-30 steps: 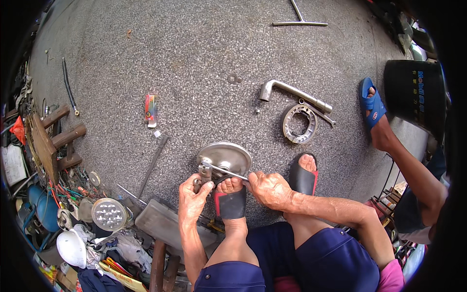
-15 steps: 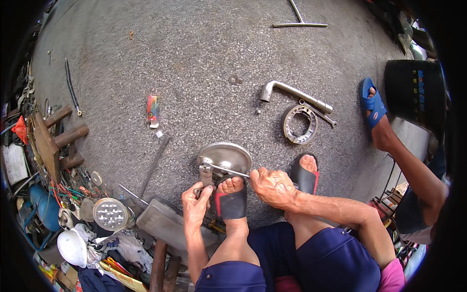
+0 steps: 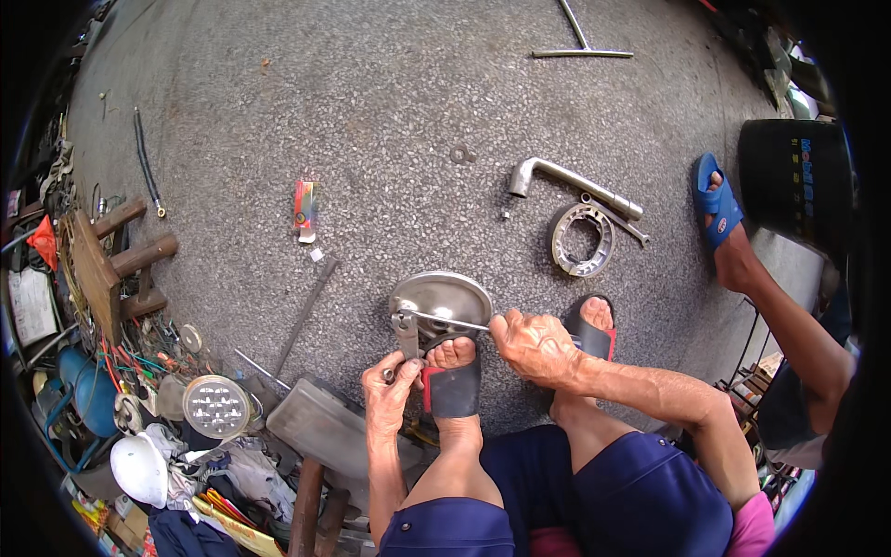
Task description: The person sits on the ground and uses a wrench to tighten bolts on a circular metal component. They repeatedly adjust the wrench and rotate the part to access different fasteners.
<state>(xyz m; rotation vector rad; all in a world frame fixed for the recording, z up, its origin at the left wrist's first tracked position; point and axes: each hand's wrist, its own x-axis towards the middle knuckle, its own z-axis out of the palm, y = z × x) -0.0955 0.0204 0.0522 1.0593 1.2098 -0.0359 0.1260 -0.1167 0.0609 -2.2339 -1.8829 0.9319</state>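
A round, shiny metal brake plate (image 3: 447,291) sits on the ground, tilted, beside my left foot. From its near left edge a flat metal lever arm (image 3: 406,338) sticks out toward me. My left hand (image 3: 388,397) pinches the lower end of that arm between thumb and fingers. My right hand (image 3: 536,351) is wrapped round a screwdriver (image 3: 455,323), its long thin shaft running left across the plate. The tip meets the top of the lever arm; the handle is mostly hidden in my fist.
Ahead on the right lie a brake shoe ring (image 3: 583,240), an angled socket wrench (image 3: 580,186) and a spanner (image 3: 620,223). A small red box (image 3: 304,209) lies ahead left. Another person's blue-sandalled foot (image 3: 717,209) stands near a black bucket (image 3: 796,181). Left: wooden stool (image 3: 97,269), grey case (image 3: 320,429).
The whole view has shifted slightly, moving the ground items a little to the right. Both hands keep their hold on the lever arm and screwdriver.
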